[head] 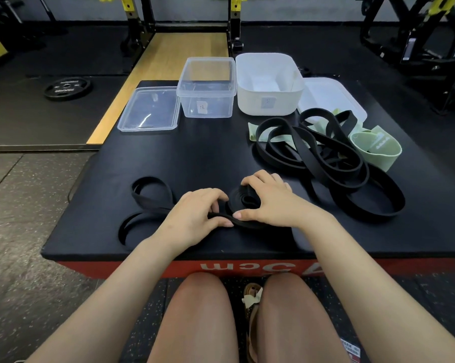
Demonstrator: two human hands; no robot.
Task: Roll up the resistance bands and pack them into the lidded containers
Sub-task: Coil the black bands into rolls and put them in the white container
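Observation:
A black resistance band (147,203) lies near the front of the black box top, partly wound into a coil (243,199). My right hand (268,203) curls over the coil, thumb on its near side. My left hand (194,216) pinches the loose strap just left of the coil; the unrolled loops trail to the left. A tangle of black bands (333,163) and light green fabric bands (375,150) lies at the right. A clear container (206,87) and a white container (269,85) stand open at the back.
The clear lid (149,110) lies left of the clear container, and a white lid (331,96) sits behind the tangle. The black-topped box (168,158) has a red front edge near my knees. A weight plate (67,87) lies on the floor at left; gym racks stand behind.

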